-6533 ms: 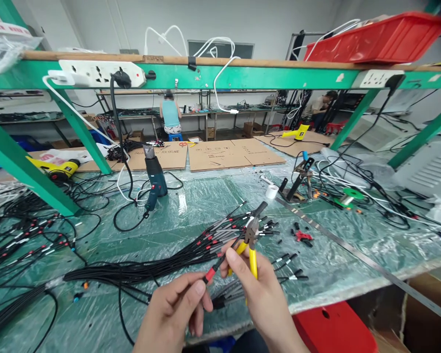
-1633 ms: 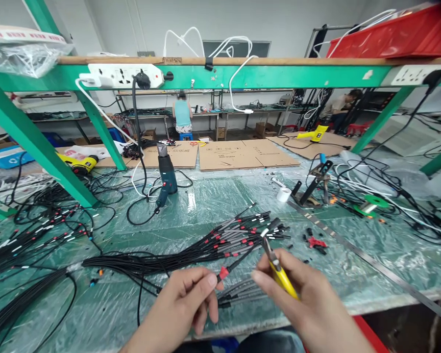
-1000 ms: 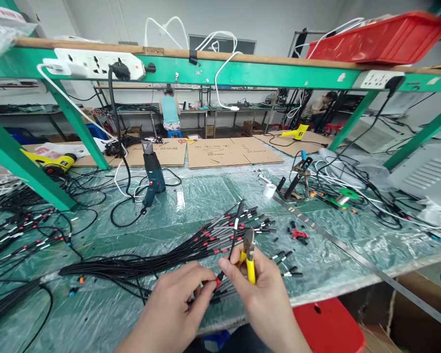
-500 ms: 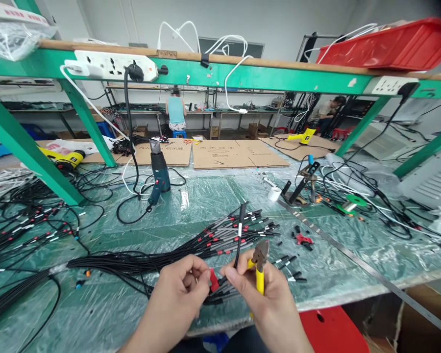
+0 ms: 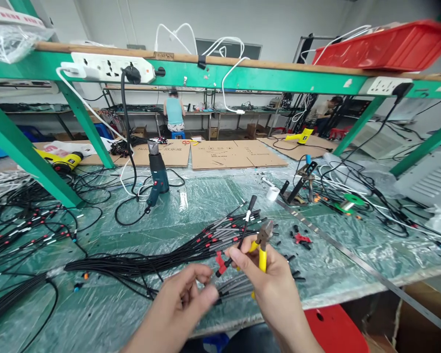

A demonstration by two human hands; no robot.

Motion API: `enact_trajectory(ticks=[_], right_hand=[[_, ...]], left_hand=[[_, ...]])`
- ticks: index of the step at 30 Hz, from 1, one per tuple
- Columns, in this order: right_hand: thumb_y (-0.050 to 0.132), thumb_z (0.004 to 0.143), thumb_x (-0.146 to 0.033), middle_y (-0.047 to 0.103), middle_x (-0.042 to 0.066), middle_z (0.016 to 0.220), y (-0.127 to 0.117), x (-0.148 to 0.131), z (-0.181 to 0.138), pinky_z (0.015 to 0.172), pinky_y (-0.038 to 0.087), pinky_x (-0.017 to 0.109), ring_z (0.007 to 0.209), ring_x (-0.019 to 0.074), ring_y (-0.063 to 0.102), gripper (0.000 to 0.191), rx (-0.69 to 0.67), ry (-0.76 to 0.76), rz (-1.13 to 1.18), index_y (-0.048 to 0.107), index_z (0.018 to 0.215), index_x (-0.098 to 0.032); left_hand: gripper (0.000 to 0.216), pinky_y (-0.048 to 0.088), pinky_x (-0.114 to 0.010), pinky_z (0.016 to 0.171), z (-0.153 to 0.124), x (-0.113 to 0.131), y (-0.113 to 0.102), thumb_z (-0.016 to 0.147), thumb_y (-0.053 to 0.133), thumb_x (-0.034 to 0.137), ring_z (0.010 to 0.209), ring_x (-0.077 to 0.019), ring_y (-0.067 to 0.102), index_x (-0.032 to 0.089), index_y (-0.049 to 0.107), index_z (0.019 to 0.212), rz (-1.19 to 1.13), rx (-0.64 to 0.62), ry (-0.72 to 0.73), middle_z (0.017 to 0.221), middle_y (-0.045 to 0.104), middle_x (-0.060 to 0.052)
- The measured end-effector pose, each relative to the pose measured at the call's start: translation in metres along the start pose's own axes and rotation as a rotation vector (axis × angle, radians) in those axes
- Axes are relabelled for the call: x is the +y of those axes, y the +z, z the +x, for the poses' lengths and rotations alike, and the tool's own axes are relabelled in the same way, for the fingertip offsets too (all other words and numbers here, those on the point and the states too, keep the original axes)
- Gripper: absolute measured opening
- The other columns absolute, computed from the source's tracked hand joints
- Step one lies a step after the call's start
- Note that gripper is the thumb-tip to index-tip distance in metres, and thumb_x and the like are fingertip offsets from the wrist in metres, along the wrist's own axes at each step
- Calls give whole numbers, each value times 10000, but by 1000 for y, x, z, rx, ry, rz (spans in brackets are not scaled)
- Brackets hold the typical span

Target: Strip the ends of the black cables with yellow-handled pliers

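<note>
My right hand is closed around yellow-handled cutting pliers, whose jaws point up. Its thumb and index finger also pinch a black cable with a white label near its upper end. At the cable's lower end is a red clip-like piece with a black tip, hanging just left of the thumb. Beside that piece, my left hand is open, thumb apart from curled fingers, with nothing visible in it. Behind and below both hands lies a bundle of black cables with grey and red-marked ends.
A heat gun stands upright on the film-covered bench. To the right are a loose red clip with black pieces, a white tape roll, a metal strip and a solder spool. A green frame spans above.
My left hand has let go of the red piece and drawn slightly down and away. The cable in my right hand has tilted rightward, bringing the red piece into clear view.
</note>
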State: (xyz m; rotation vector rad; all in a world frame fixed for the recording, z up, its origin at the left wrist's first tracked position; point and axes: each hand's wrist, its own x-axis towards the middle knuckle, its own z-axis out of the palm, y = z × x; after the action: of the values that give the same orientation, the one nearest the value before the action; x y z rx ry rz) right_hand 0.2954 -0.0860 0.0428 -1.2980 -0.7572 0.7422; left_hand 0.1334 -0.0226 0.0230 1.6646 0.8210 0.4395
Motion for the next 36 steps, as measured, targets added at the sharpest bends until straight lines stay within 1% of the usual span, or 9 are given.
enact_trajectory(ticks=[3,6,10,13,17,20,28,33,36], right_hand=[[711,826,-389,598,-25,769,4,-1,2,674,423,265,715,142,551,243,-62,-24,-13,542,809,-215],[646,882,-356,658,19,948,6,-4,2,813,451,296,895,172,602,181,-166,-82,-9,530,863,-220],[633,897,-327,663,26,1016,7,-4,-1,837,464,305,947,178,617,165,-213,-63,-23,506,873,-225],[682,860,-326,653,16,984,11,-2,-3,799,478,295,896,172,618,200,-196,-41,-25,510,866,-224],[686,852,-311,611,-24,799,16,-1,-4,688,466,254,721,134,579,191,-179,-41,-34,516,843,-225],[650,876,-326,582,-31,741,17,-2,-7,651,450,248,682,131,551,186,-195,-47,-68,503,822,-225],[569,908,-291,522,-40,734,19,5,-13,616,401,233,652,124,492,158,-133,-210,-381,473,798,-230],[570,892,-270,523,-43,709,23,3,-19,594,407,221,619,121,501,141,-114,-242,-438,473,798,-230],[593,888,-310,532,-43,714,25,-1,-20,610,428,218,630,120,521,171,-100,-179,-337,473,795,-231]], left_hand=[[271,335,-227,608,-2,2,0,895,579,417,625,-128,457,178,636,781,148,61,83,664,546,23],[447,317,-227,599,1,7,-6,960,461,428,603,-117,434,161,617,638,0,-19,69,634,561,8],[426,200,-240,497,6,6,-14,957,472,456,493,-91,275,148,677,746,-219,-77,-22,581,594,12],[386,161,-247,479,7,0,-15,947,494,457,473,-89,252,141,686,836,-286,-93,-35,550,583,20],[441,198,-246,500,6,-1,-14,952,486,462,508,-88,278,138,659,708,-194,-107,25,593,551,14],[448,246,-237,535,5,5,-15,964,456,460,556,-100,329,151,641,697,-131,-118,57,634,532,11],[391,355,-213,577,2,8,-2,962,469,365,589,-128,475,173,567,635,98,147,186,602,518,14],[247,444,-212,619,9,-6,7,958,492,258,643,-144,586,163,695,853,259,343,305,721,640,-22],[208,479,-216,647,10,-11,5,946,516,212,677,-148,627,158,718,953,338,434,417,770,672,-38]])
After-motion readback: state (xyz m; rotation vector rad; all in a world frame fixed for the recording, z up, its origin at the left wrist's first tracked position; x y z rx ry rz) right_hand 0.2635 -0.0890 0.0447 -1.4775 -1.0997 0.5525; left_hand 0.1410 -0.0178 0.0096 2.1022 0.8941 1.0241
